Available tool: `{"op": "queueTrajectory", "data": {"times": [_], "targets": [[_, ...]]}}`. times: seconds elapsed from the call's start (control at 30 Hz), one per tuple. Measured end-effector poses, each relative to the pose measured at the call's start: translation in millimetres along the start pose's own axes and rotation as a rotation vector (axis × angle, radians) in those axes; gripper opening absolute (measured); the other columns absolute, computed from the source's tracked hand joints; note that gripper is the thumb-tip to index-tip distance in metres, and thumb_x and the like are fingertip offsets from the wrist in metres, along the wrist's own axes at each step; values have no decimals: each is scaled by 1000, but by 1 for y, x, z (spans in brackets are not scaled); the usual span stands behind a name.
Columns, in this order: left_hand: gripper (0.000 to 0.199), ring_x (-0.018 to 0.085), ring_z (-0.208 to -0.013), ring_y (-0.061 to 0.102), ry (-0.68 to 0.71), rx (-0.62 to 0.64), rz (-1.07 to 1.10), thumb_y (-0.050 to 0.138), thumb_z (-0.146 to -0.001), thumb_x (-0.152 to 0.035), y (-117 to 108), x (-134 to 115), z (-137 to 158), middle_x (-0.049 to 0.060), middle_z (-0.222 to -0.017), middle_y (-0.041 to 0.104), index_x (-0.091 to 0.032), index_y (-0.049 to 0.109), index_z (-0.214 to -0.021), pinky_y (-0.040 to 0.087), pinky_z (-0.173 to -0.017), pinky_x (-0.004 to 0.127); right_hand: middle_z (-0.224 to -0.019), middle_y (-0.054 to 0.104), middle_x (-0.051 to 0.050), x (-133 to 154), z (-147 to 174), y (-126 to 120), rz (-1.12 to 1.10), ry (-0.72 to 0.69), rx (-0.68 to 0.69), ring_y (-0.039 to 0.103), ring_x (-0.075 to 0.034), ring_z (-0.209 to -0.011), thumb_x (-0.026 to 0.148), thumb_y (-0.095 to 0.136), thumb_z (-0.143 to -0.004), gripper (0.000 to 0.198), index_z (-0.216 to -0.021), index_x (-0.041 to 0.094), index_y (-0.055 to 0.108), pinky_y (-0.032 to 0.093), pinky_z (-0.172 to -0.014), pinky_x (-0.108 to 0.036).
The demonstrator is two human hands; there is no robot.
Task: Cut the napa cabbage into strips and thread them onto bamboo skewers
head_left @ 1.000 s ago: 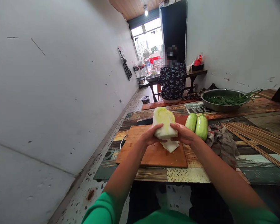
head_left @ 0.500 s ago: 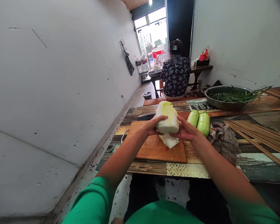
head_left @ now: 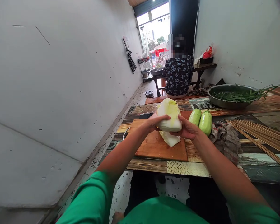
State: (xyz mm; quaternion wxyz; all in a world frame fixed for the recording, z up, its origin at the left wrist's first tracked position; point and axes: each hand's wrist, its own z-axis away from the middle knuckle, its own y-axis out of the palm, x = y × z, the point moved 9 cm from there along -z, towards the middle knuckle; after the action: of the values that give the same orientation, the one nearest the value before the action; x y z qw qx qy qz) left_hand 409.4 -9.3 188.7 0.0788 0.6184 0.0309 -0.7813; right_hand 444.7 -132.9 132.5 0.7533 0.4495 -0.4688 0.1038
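Observation:
A pale napa cabbage (head_left: 170,116), white at its cut base and yellow-green on top, is held above the wooden cutting board (head_left: 158,149). My left hand (head_left: 156,121) grips its left side, thumb lying across the front. On the right side my right hand (head_left: 187,128) clasps it, with the thumb near the edge and the fingers underneath. Below the cabbage, a loose cabbage leaf (head_left: 170,138) lies on the board. Just right of my right hand rest two peeled light-green squashes (head_left: 205,122).
A crumpled grey cloth (head_left: 227,141) and a bundle of thin wooden sticks (head_left: 259,133) lie at the right. Behind them stands a metal basin (head_left: 234,104) of long green leaves. A person (head_left: 179,74) sits beyond the table, back turned. A white wall (head_left: 60,93) runs along the left.
Both hands still hold the cabbage, which appears turned slightly. The whole view has shifted a little to the right; the leaf and squashes stay in place on the table.

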Motion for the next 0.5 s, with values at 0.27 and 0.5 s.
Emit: {"op": "queueTrajectory", "data": {"times": [0.27,0.5], "targets": [[63,23,-83,66,-6,45,148,82,-61,-14,-11,-7,-3,9,-103,70,-19,60,-120,56,-80,41,-114,74,-10,4,1,-13,64,13,-57,71,-26,-94,54,70,-80,50,-119,25,62,58,-62,-34],[44,20,-84,68,-1,-152,271,75,-69,-18,-72,-20,2,6,-96,71,-17,61,-111,56,-73,31,-117,73,-8,12,4,-15,58,-10,-55,69,-29,-103,59,66,-77,52,-118,27,61,58,-71,-41]]}}
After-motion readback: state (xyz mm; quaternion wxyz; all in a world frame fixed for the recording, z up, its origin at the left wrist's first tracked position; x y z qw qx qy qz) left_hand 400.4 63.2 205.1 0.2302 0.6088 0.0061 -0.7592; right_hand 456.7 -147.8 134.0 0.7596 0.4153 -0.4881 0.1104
